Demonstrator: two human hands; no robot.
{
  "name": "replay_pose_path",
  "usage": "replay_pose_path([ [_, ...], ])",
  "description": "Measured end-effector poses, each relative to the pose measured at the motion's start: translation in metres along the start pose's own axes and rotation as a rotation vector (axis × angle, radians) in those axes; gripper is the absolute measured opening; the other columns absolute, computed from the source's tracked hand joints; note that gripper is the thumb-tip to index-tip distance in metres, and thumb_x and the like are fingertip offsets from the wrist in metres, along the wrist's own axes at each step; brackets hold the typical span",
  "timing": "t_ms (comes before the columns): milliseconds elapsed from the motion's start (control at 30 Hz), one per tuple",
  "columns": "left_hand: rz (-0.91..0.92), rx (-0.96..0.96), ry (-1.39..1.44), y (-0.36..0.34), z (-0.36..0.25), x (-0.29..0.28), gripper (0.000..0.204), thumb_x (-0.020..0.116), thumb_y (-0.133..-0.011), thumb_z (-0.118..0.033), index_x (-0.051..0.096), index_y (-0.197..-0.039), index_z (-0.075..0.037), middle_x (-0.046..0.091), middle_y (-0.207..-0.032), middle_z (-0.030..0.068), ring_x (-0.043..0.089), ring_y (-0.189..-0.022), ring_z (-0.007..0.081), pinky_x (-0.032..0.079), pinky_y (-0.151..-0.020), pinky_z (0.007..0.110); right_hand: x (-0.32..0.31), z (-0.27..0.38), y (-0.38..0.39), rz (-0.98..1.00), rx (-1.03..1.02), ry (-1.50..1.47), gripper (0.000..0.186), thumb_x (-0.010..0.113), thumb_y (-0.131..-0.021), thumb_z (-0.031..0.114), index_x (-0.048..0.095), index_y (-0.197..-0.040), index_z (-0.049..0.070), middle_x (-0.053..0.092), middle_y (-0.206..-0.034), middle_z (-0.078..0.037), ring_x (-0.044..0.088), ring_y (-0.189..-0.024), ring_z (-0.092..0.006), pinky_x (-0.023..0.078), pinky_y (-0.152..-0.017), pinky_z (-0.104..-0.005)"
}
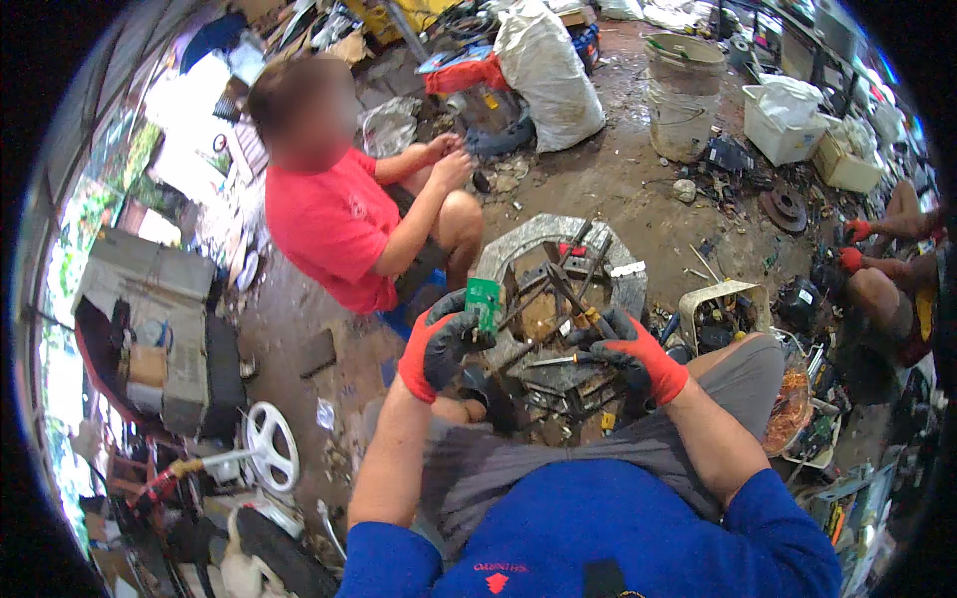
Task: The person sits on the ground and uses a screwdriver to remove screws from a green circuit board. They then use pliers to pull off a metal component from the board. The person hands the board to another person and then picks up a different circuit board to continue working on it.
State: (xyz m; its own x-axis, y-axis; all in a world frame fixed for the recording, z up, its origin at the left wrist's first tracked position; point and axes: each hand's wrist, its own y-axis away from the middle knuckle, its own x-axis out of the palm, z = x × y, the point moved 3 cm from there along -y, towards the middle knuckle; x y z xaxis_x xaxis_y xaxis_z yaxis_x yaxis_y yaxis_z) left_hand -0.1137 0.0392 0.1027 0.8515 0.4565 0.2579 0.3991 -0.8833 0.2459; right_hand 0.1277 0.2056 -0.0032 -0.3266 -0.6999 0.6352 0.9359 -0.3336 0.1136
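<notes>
Left hand (439,344), in a red-and-black glove, pinches a small green circuit board (484,302) held upright above a metal frame (558,299). Right hand (630,351), gloved alike, is curled around a screwdriver (558,360) lying level over the frame. 1 person in a red shirt (334,224) sits nearby.

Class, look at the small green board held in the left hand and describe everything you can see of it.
The green board is a small, flat, roughly rectangular piece, seemingly a circuit board, with tiny pale marks on its face too small to make out. It stands nearly upright, pinched at its lower edge by the left hand, which wears a red and black glove. It is held above a rusty metal frame without touching it. The right hand is apart from it.
</notes>
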Motion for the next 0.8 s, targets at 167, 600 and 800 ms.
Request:
replay_pose_path([
  [167,0.093,0.072,-0.213,0.062,-0.008,-0.009,0.055,0.063,-0.092,-0.019,0.049,-0.141,0.000,0.065,-0.120,0.0071,0.062,-0.104,0.0151,0.049,-0.093,0.030,0.041,0.008,0.040,0.072,0.122,0.183,0.057,0.072,-0.082,0.006,0.051,-0.134,0.002,0.060,-0.130,-0.009,0.057,-0.120,-0.0194,0.044,-0.103,-0.0347],
  [600,0.223,-0.226,0.351,0.108,0.030,0.012,0.040,0.060,-0.089,-0.020,0.063,-0.121,0.004,0.069,-0.111,0.0156,0.070,-0.079,0.0209,0.056,-0.062,0.030,0.113,0.022,0.066,0.038,-0.742,1.289,0.059,0.086,-0.067,0.005,0.055,-0.118,0.005,0.051,-0.137,-0.025,0.044,-0.133,-0.0469,0.038,-0.109,-0.0515],
  [800,0.168,-0.070,-0.030,0.119,0.034,0.025,0.036,0.056,-0.093,-0.021,0.066,-0.119,0.002,0.071,-0.103,0.0099,0.066,-0.079,0.0139,0.053,-0.066,0.028,0.133,0.008,0.059,0.103,-0.751,1.150,0.065,0.084,-0.067,0.001,0.051,-0.123,0.006,0.049,-0.138,-0.027,0.048,-0.130,-0.0457,0.041,-0.106,-0.0520],
])
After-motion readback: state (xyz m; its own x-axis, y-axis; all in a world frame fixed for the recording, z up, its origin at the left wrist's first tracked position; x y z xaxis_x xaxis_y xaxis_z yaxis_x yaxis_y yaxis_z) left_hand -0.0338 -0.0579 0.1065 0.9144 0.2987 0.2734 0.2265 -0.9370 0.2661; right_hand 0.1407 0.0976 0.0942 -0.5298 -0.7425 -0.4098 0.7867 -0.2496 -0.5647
